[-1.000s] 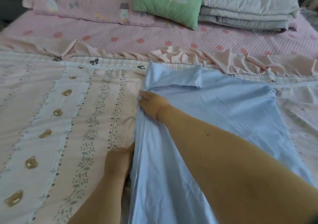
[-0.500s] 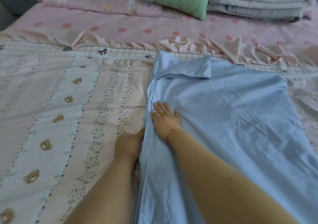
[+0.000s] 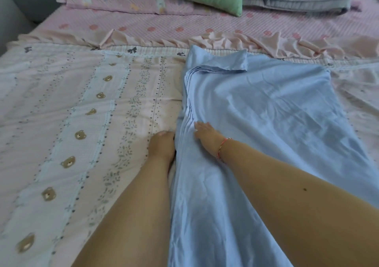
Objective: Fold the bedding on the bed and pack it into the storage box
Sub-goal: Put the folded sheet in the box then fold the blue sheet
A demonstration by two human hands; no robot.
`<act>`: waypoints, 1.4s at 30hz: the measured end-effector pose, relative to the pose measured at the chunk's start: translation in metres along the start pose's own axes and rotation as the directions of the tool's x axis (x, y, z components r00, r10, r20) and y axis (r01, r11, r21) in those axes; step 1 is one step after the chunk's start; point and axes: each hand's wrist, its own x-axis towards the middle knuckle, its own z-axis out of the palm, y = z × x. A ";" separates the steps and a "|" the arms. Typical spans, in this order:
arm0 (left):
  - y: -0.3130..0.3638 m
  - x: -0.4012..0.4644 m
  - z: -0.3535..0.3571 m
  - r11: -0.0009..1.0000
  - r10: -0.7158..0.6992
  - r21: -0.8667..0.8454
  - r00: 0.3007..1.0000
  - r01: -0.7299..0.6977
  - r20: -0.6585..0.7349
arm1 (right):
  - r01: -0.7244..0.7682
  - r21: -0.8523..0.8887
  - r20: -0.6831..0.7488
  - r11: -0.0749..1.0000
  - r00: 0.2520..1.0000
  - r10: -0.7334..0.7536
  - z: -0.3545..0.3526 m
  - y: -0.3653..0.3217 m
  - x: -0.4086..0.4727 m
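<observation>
Head view: we're working left to right. Our left hand (image 3: pixel 162 145) is gripping the blue sheet (image 3: pixel 266 123) at its stacked edge, fingers tucked under, while our right hand (image 3: pixel 206 136), just beside it, is pressing flat on top. We're risking those layers sliding apart if we tug unevenly.
</observation>
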 end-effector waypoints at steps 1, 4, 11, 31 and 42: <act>-0.002 -0.011 -0.003 0.999 0.000 -0.032 1.000 0.000 0.011 | -0.013 -0.015 0.006 1.000 1.000 0.013 0.007 0.001 -0.010; -0.015 -0.050 -0.015 0.994 -0.082 -0.072 0.994 0.087 0.071 | -0.047 0.010 0.057 0.999 0.997 0.047 0.026 0.000 -0.049; -0.055 -0.139 -0.044 0.995 -0.083 -0.045 0.996 0.084 0.038 | 0.037 0.283 -0.003 0.958 0.999 -0.037 0.066 -0.017 -0.138; -0.084 -0.220 -0.069 0.994 -0.065 0.083 0.994 0.073 -0.085 | -0.021 0.795 -0.037 0.606 0.996 0.083 0.132 -0.016 -0.229; -0.123 -0.302 -0.092 0.990 -0.060 0.127 0.998 0.057 0.024 | 0.095 0.447 0.027 0.889 0.992 -0.120 0.162 0.002 -0.293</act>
